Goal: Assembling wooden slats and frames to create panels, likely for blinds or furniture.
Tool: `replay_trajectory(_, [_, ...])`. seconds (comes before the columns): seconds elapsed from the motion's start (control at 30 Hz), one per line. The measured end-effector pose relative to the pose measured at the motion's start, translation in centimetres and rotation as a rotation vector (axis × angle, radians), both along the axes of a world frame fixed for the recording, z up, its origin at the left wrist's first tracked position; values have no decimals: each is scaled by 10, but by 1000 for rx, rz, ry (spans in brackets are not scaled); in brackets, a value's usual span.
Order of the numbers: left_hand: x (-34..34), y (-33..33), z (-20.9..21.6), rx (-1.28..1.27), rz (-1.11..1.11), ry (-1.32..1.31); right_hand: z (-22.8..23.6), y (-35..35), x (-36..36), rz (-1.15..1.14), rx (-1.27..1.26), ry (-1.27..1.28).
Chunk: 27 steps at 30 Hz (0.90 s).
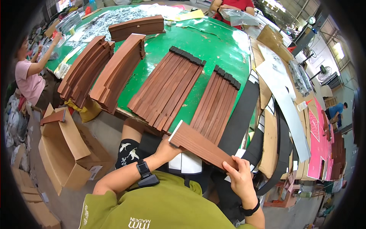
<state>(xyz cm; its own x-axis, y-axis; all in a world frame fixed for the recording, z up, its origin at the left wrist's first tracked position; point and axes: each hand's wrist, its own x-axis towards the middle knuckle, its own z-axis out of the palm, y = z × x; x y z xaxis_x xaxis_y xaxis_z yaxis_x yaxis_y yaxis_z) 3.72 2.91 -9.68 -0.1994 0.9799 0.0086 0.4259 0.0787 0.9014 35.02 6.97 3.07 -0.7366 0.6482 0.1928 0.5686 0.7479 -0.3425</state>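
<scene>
A reddish-brown wooden board point(203, 145) with a pale left end spans the space between my hands, in front of the table's near edge. My left hand point(167, 149) is closed around its left end, the fingers partly hidden. At the other end my right hand point(238, 171) grips the board between thumb and fingers. Just beyond lie two rows of narrow brown wooden slats, a wider row point(167, 89) and a smaller row point(216, 103), both with black far ends. Curved brown wooden pieces point(121, 70) stand in stacks to the left.
A green table point(217, 45) carries the wood. An open cardboard box point(61, 152) stands on the floor at left. Black strips point(244, 110) and a long pale strip point(286, 107) lie at right. One person point(30, 76) works at left, another point(238, 7) at the far side.
</scene>
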Motion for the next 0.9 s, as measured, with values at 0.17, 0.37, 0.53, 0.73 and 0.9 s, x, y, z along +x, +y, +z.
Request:
replay_trajectory(0.17, [2, 1, 14, 123, 23, 52, 19, 3, -5, -28, 29, 119])
replay_trajectory(0.37, [3, 0, 10, 100, 48, -28, 3, 8, 2, 53, -27, -4])
replay_trajectory(0.53, [5, 4, 26, 76, -12, 14, 24, 25, 6, -70, 22, 273])
replay_trajectory(0.73, [-3, 7, 13, 227, -43, 105, 30, 91, -9, -445, -61, 388])
replay_trajectory(0.9, [0, 6, 19, 110, -95, 101, -16, 136, 2, -538, -85, 74])
